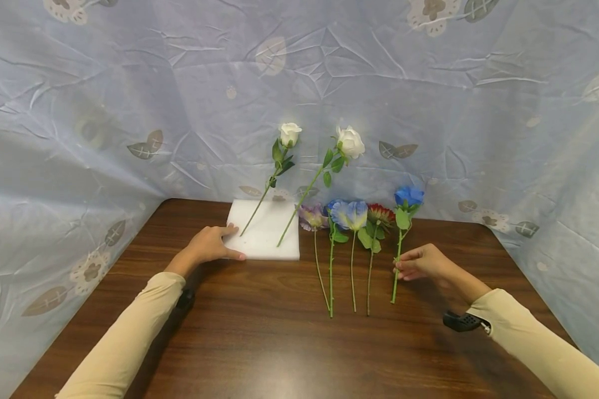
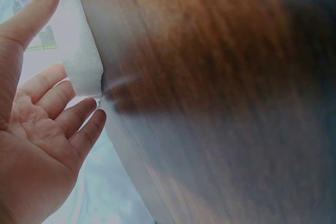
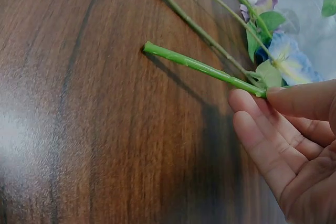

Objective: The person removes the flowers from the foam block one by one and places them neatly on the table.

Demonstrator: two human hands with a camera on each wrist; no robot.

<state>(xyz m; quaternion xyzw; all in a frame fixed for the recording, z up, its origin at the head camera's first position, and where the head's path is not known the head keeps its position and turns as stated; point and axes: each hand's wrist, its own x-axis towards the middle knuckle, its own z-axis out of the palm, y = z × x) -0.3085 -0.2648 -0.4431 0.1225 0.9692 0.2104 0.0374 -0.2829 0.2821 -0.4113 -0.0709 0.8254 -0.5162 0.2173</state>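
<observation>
My left hand (image 1: pixel 208 244) rests at the left side of a white foam block (image 1: pixel 264 249), its thumb along the front edge and its fingers, fairly straight, touching the side. Two white roses stand tilted to the right in the block: a smaller one (image 1: pixel 290 134) on the left and a fuller one (image 1: pixel 350 142) to its right. With thumb and fingertips, my right hand (image 1: pixel 424 262) pinches the green stem (image 3: pixel 199 66) of a blue rose (image 1: pixel 409 195). The cut lower end of that stem juts out past the fingers, close above the table.
Between block and right hand lie a purple flower (image 1: pixel 313 216), another blue rose (image 1: pixel 331 206), a light blue flower (image 1: pixel 350 215) and a red flower (image 1: pixel 381 214), stems toward me. Patterned cloth (image 1: pixel 204 100) hangs behind and beside the brown wooden table (image 1: pixel 259 332).
</observation>
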